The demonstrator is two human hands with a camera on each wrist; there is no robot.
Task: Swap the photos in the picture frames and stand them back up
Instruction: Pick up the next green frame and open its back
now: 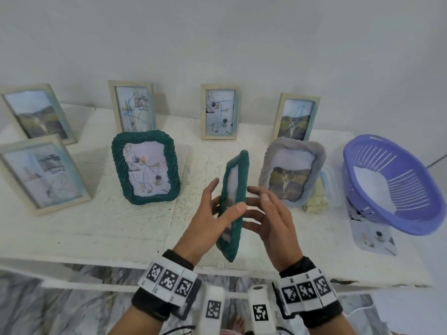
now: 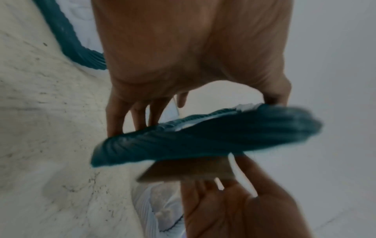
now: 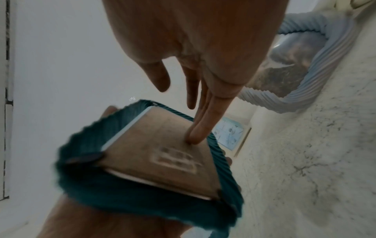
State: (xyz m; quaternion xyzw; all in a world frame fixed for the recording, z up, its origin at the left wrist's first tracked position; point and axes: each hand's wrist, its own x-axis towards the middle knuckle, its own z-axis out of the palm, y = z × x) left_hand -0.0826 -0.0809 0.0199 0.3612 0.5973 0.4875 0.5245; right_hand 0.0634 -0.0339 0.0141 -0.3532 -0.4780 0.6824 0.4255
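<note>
I hold a teal ribbed picture frame (image 1: 235,189) edge-on above the white table (image 1: 108,233). My left hand (image 1: 226,201) grips it, thumb over the near rim and fingers on the glass side. My right hand (image 1: 263,211) is open, its straight fingers (image 3: 203,125) pressing the brown backing board (image 3: 162,153) inside the teal rim (image 3: 122,201). The left wrist view shows the same frame (image 2: 203,140) side-on, between the left hand (image 2: 183,64) and the right palm (image 2: 223,209). A second teal frame (image 1: 146,168) and a grey ribbed frame (image 1: 292,172) stand just behind.
Three light wooden frames (image 1: 131,106) (image 1: 219,111) (image 1: 296,117) stand along the wall, and two more (image 1: 36,112) (image 1: 43,172) at the left. A purple basket (image 1: 391,182) sits tilted at the right over a loose photo (image 1: 373,235). A yellowish cloth (image 1: 316,204) lies by the grey frame.
</note>
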